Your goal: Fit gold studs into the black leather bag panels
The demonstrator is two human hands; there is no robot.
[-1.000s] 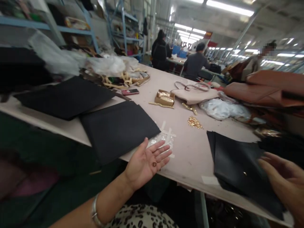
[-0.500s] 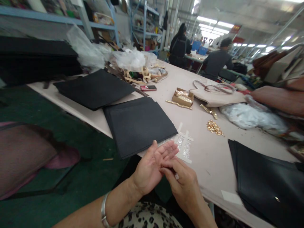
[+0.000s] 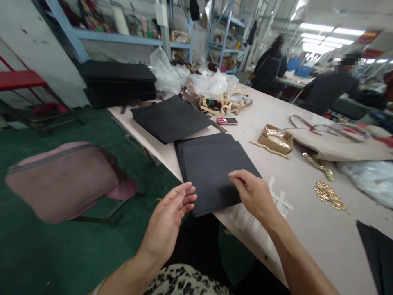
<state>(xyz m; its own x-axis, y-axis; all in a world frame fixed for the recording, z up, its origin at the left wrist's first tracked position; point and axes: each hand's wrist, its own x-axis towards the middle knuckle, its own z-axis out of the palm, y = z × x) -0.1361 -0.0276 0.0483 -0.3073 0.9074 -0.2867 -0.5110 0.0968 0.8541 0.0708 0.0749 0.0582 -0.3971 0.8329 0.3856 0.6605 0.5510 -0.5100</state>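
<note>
A stack of black leather-like sheets [image 3: 211,172] lies at the near table edge in front of me. Beside its left front corner is my left hand [image 3: 173,209], palm turned inward, fingers loosely curved and holding nothing I can see. Over the right side of the stack hovers my right hand [image 3: 251,190], thumb and fingertips drawn together in a pinch. Whatever may be between those fingertips is too small or hidden to make out. White tape strips [image 3: 281,200] on clear plastic lie just right of the right hand.
Behind are another black stack [image 3: 172,116] and a red phone [image 3: 227,121]. To the right sit a small cardboard box [image 3: 275,139], a gold chain [image 3: 270,149] and gold rings [image 3: 329,196]. A covered chair [image 3: 64,178] stands left; two people work further off.
My hands have come apart: the left moved left, the right moved up over the black stack. The view has swung left, showing more of the chair and floor.
</note>
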